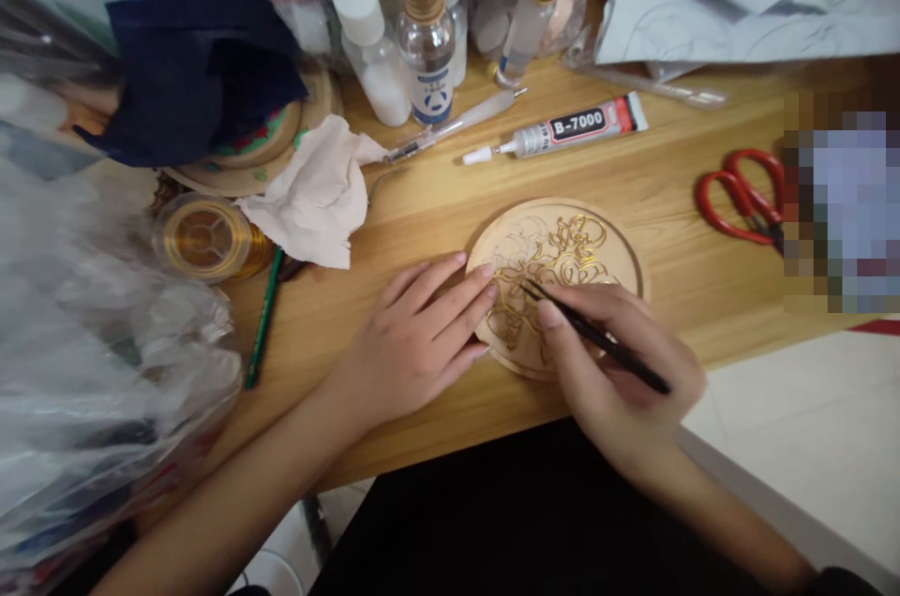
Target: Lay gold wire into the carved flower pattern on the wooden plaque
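Observation:
A round wooden plate [629, 263] lies near the table's front edge, with gold wire [580, 235] bent into curled outlines over pencil lines. My left hand [422, 334] rests flat beside it, fingers spread, the fingertips on the plate's left rim and the wire. Black tweezers [605, 343] are held in my right hand [625, 362], between thumb and fingers. Their tips touch down near the plate's middle, among the wire; whether they pinch a piece is too small to tell.
Behind the plate lie a B-7000 glue tube [577, 127] and a pen-like tool [464, 120]; bottles [427, 43] stand further back. Red scissors [745, 198] lie right. At left are a wire spool [207, 235], crumpled tissue [316, 193], green pencil [263, 324] and plastic bags [91, 324].

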Motion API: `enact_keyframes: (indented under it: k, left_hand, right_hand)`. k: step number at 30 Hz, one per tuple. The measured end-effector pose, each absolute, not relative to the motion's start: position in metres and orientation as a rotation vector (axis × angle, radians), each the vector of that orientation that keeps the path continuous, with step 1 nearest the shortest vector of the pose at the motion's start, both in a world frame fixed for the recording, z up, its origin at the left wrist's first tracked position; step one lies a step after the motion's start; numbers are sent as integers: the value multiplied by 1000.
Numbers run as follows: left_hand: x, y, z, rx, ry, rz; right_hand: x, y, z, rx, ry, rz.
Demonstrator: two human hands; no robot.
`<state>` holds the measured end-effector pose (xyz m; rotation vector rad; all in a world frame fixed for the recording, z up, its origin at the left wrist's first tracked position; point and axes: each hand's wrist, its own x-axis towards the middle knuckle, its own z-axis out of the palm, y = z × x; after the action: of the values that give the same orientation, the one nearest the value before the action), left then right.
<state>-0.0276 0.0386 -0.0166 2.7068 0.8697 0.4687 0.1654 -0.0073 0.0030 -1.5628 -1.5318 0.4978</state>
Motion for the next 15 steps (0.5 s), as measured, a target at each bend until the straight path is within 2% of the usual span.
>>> enact_keyframes:
  k: [7,11,15]
  left_hand:
    - [-29,36,-20,2744,820,454]
    - [-27,37,-24,2777,825,552]
    - [-21,31,-23,2786,898,613]
  right_hand:
    - [209,-13,-13,-1721,-1278,160]
    - [229,-14,-26,-1829,-1496,223]
    - [239,-4,-30,-1690,-1612,273]
